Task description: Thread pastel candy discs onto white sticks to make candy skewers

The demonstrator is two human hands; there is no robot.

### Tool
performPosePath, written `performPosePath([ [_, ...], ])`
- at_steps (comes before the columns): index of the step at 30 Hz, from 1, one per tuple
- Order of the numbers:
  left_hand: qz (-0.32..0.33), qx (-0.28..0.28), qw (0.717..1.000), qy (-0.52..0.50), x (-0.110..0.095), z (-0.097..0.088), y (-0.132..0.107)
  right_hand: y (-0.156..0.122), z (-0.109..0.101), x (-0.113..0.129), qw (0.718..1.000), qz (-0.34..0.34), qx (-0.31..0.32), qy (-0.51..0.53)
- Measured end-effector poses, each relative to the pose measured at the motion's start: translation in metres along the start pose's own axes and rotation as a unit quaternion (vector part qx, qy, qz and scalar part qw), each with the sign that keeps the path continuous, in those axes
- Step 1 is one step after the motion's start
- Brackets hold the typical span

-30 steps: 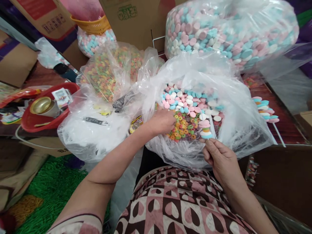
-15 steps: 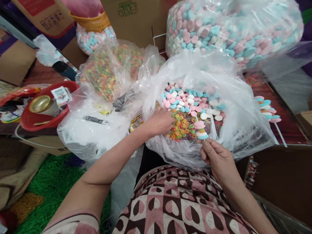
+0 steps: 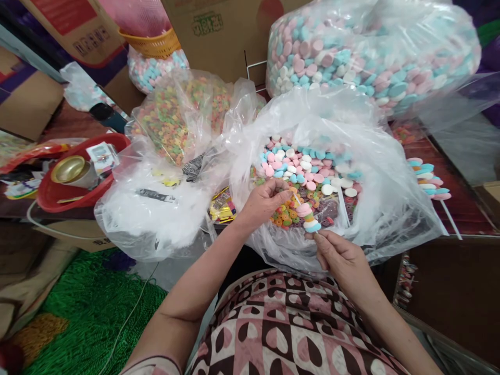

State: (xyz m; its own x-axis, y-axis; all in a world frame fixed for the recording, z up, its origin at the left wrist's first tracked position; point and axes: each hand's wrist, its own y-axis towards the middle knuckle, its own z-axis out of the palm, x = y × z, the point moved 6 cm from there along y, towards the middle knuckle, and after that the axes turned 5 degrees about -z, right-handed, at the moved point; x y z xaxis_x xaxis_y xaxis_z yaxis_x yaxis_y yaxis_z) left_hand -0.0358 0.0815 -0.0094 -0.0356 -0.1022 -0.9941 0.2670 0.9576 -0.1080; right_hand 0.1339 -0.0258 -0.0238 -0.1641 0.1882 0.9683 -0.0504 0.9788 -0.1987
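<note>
My right hand (image 3: 339, 255) pinches the lower end of a candy skewer (image 3: 308, 216), a white stick threaded with pink, white and blue marshmallow discs and orange-green rings. Its bare tip leans toward my left hand (image 3: 267, 200), whose thumb and fingers are pinched together at that tip. Whatever lies between those fingertips is too small to make out. Beneath both hands an opened plastic bag (image 3: 394, 182) holds colourful ring candies (image 3: 287, 216) in front and marshmallow discs (image 3: 297, 161) behind. A loose white stick (image 3: 343, 207) stands among them.
Finished-looking skewers (image 3: 427, 179) lie at the right. A large marshmallow bag (image 3: 371, 57) stands behind, with a bag of ring candies (image 3: 175, 114) at back left. A white plastic bag (image 3: 152, 219) and a red basin (image 3: 47, 195) sit to the left.
My left hand has risen from the ring candies and moved right to the stick's tip, fingers pinched. My right hand has shifted slightly left and down, tilting the skewer toward it.
</note>
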Motion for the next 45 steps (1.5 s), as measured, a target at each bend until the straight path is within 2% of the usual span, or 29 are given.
performPosePath([
  [2, 0.016, -0.015, 0.999, 0.035, -0.002, 0.004, -0.005, 0.0, 0.0, -0.001, 1.0, 0.004, -0.005, -0.002],
  [5, 0.091, -0.045, 0.985, 0.14, -0.014, 0.009, -0.015, 0.0, 0.001, -0.005, 1.0, 0.013, -0.014, 0.02],
  [8, 0.133, -0.025, 0.979, 0.155, -0.019, 0.018, -0.021, 0.002, 0.004, -0.009, 0.996, 0.028, -0.017, 0.078],
  [11, 0.066, -0.007, 0.998, 0.001, -0.007, 0.02, -0.016, 0.004, 0.003, -0.011, 0.991, 0.023, -0.028, 0.131],
  [13, 0.005, -0.016, 0.992, -0.123, 0.004, 0.017, -0.011, 0.004, 0.002, -0.011, 0.99, 0.017, -0.024, 0.139],
  [15, -0.027, -0.042, 0.98, -0.194, 0.013, 0.014, -0.007, 0.002, 0.004, -0.011, 0.991, 0.021, 0.0, 0.13],
  [19, -0.036, -0.087, 0.974, -0.206, 0.021, 0.012, -0.003, -0.003, 0.009, -0.012, 0.995, 0.031, 0.04, 0.088],
  [23, -0.039, -0.088, 0.974, -0.206, 0.022, 0.018, -0.004, -0.001, 0.009, -0.011, 0.998, 0.022, 0.033, 0.054],
  [28, -0.065, -0.072, 0.956, -0.276, 0.019, 0.027, -0.006, 0.0, 0.008, -0.012, 0.999, 0.011, 0.037, 0.03],
  [35, -0.102, -0.106, 0.927, -0.344, 0.011, 0.039, -0.008, 0.001, 0.006, -0.012, 0.999, -0.005, 0.038, 0.015],
  [40, -0.107, -0.096, 0.918, -0.37, 0.01, 0.048, -0.013, 0.001, 0.003, -0.012, 0.999, -0.009, 0.014, 0.031],
  [45, -0.113, -0.052, 0.919, -0.374, 0.016, 0.07, -0.022, 0.001, 0.006, -0.016, 0.996, 0.003, -0.007, 0.09],
])
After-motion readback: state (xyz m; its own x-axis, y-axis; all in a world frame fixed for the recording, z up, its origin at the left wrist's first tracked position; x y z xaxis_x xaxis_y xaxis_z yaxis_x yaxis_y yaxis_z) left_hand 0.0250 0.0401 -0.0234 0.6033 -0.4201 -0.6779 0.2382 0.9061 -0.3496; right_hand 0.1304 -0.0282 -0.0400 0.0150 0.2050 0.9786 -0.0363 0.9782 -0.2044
